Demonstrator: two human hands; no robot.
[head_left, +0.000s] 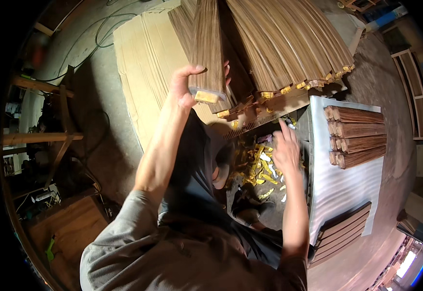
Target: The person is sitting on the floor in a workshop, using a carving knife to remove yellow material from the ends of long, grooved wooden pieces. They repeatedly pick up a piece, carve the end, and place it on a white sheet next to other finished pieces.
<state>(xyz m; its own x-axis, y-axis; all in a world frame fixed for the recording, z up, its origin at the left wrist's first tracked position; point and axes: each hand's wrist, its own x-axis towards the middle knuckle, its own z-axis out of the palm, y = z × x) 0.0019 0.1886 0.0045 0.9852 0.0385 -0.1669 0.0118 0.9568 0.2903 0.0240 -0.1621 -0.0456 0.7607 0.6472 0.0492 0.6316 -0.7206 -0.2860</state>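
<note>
My left hand (185,86) is closed around the near end of a long brown wood-grain board (205,48), thumb on one face and fingertips round the far edge. Yellow tape (206,97) covers part of that board's end. More such boards (279,43) lie side by side on the cardboard, several with yellow tape at their near ends. My right hand (286,148) hangs apart from the boards, its index finger stretched out and the others loosely bent. A yellow and white scrap (290,123) shows near its fingertips; whether they touch is unclear.
Torn yellow tape scraps (260,165) litter the floor by my shoes. On the right, a white foam sheet (345,189) carries stacked bundles of short wooden strips (357,136) and a row of flat slats (342,233). Wooden framing (41,138) stands at left. A cable (100,36) curls behind the cardboard (141,63).
</note>
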